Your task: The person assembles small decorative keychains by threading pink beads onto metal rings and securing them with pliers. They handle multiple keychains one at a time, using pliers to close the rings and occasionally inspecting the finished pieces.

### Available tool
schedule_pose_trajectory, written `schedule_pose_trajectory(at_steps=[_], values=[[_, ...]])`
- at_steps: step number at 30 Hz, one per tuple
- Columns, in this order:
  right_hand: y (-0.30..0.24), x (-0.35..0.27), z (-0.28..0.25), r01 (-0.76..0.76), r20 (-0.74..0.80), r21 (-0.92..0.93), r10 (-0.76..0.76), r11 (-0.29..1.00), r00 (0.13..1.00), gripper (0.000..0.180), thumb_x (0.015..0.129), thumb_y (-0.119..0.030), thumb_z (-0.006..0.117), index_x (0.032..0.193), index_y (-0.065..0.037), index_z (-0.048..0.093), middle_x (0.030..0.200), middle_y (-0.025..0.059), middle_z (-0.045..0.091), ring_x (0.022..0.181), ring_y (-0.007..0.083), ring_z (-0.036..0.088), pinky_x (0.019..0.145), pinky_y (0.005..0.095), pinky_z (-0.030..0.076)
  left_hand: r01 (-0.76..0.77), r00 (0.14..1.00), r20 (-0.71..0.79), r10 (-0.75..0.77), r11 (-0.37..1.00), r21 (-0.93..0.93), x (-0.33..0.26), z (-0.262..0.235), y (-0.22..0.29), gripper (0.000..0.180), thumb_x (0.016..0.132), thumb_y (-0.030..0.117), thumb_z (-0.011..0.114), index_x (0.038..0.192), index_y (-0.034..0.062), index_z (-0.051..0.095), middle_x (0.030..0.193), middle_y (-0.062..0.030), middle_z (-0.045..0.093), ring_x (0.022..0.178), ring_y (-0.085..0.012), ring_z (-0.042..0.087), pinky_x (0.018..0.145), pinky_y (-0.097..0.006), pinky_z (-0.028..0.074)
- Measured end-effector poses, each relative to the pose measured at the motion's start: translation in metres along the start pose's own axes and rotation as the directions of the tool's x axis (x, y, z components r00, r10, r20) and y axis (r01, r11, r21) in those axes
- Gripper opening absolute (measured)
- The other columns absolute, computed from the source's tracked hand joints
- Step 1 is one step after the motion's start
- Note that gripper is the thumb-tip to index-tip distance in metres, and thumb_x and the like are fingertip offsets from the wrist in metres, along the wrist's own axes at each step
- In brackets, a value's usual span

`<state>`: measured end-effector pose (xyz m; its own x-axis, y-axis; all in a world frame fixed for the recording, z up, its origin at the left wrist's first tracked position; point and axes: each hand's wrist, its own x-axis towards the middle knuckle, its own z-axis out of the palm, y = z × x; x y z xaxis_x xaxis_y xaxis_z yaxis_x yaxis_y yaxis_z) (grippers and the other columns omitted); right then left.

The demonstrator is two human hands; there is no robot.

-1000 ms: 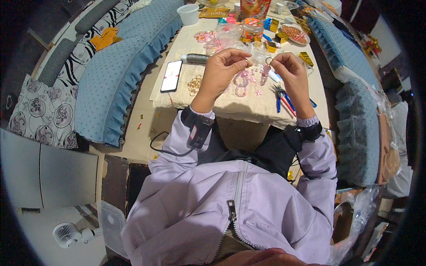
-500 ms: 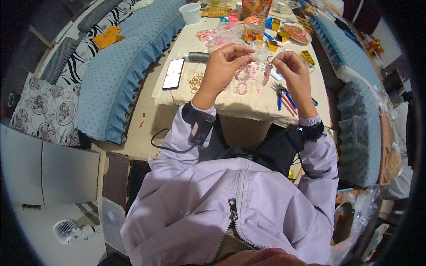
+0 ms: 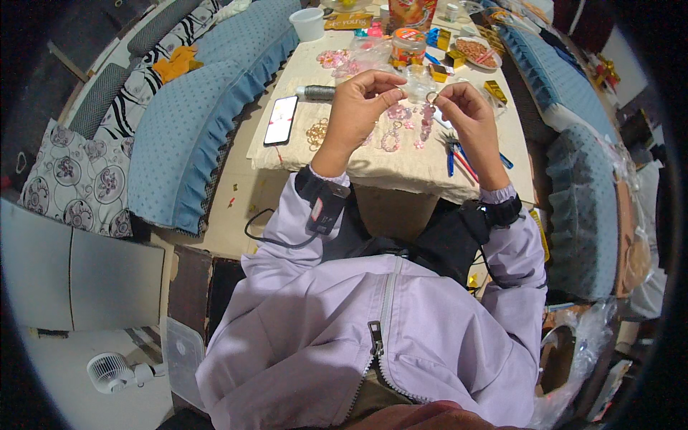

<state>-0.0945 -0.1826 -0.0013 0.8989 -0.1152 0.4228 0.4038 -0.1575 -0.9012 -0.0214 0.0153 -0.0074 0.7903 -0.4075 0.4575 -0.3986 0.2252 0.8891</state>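
Pinched between thumb and fingers of my right hand (image 3: pixel 469 118) is a key ring (image 3: pixel 432 97), and a strand of pink beads (image 3: pixel 426 129) dangles from it. My left hand (image 3: pixel 360 107) is held close by, its thumb and forefinger pressed together. Whatever lies in that pinch is too small to make out. Below the hands, on the cream cloth, are loops of pink beads (image 3: pixel 390 140). Pliers with blue and red handles (image 3: pixel 454 159) lie under my right wrist. Beside my left wrist sits a pile of gold-coloured rings (image 3: pixel 317 134).
A lit phone (image 3: pixel 280 120) and a grey thread spool (image 3: pixel 319 92) lie on the left of the table (image 3: pixel 351 168). Farther back stand a white tub (image 3: pixel 307 24), a lidded jar (image 3: pixel 408 47) and a plate of small brown pieces (image 3: pixel 478 53). Blue-covered sofas flank both sides.
My right hand has shifted slightly left with the key ring, and the bead strand hangs a little farther left and lower. My left hand has barely moved.
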Motion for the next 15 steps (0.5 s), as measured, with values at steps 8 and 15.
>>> schedule_pose_trajectory(at_steps=[8,15], values=[[0.008,-0.002,-0.004,-0.013,0.010,-0.011,0.013,1.000,1.000,0.011,0.093,-0.013,0.063,0.096,-0.003,0.060,0.085,-0.0016,0.060,0.074,0.0053,0.052,0.066,0.0200,0.042,0.000,0.997,-0.074,-0.003,0.999,-0.048,-0.003,0.002,-0.006,0.017,0.088,0.004,0.068,0.104,-0.0011,0.069,0.092,-0.0080,0.071,0.086,-0.0125,0.068,0.073,-0.024,0.053],[0.036,-0.007,-0.003,-0.078,0.001,-0.073,0.079,0.994,0.997,0.009,0.091,-0.011,0.063,0.094,-0.003,0.059,0.079,-0.0020,0.060,0.069,0.0043,0.053,0.061,0.0199,0.042,0.119,0.991,-0.054,-0.125,0.987,-0.109,-0.012,-0.003,-0.018,0.018,0.091,0.006,0.065,0.105,-0.0034,0.068,0.093,-0.0099,0.071,0.086,-0.0143,0.069,0.074,-0.024,0.053]])
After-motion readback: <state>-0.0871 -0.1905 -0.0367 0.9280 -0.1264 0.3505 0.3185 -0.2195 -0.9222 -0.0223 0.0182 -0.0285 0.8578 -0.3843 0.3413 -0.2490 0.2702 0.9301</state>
